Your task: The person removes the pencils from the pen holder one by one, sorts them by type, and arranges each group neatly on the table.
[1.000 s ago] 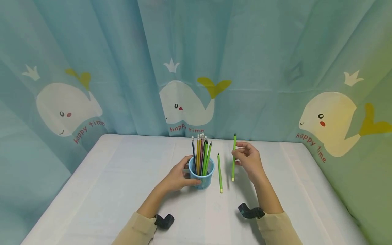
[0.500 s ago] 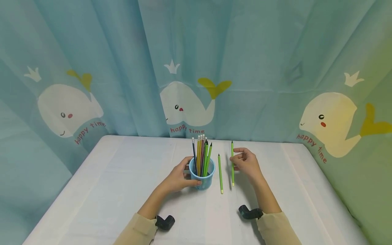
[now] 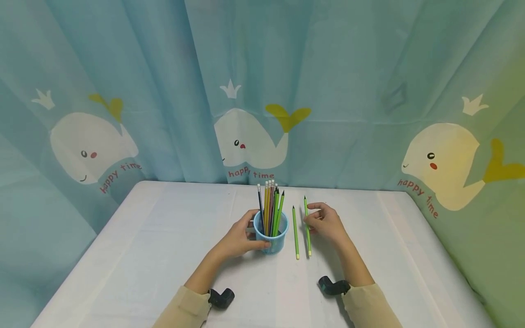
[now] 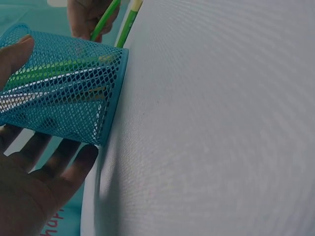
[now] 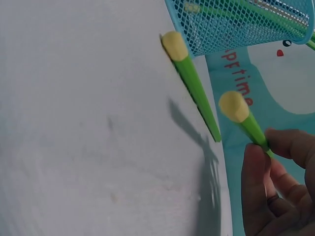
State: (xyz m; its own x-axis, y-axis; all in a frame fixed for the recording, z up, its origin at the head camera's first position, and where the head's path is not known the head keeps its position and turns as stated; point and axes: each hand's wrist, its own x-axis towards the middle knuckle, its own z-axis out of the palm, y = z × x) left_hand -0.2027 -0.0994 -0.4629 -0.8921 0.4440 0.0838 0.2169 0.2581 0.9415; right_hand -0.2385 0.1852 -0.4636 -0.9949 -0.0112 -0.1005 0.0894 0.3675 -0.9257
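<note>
A blue mesh pencil cup [image 3: 269,246] stands upright with several pencils [image 3: 268,209] in it, some green with dark tips up, others with white ends up. My left hand [image 3: 236,238] holds the cup from the left, thumb on the near side and fingers behind. Between thumb and fingers, my right hand [image 3: 328,224] pinches a green pencil [image 5: 252,129], its yellow end towards me and its dark tip away. In the right wrist view this pencil is raised above the table. A second green pencil [image 3: 295,237] lies on the table between the cup and the right hand.
The table [image 3: 164,237] wears a white cloth. Behind it hangs a blue-green curtain [image 3: 348,91] with whale prints, reaching the table's far edge. A black wrist mount [image 3: 221,298] sits on the left wrist, another black mount [image 3: 333,286] on the right.
My right hand has moved left and nearer, lowering the pinched green pencil beside the lying one. The left hand and cup have stayed in place.
</note>
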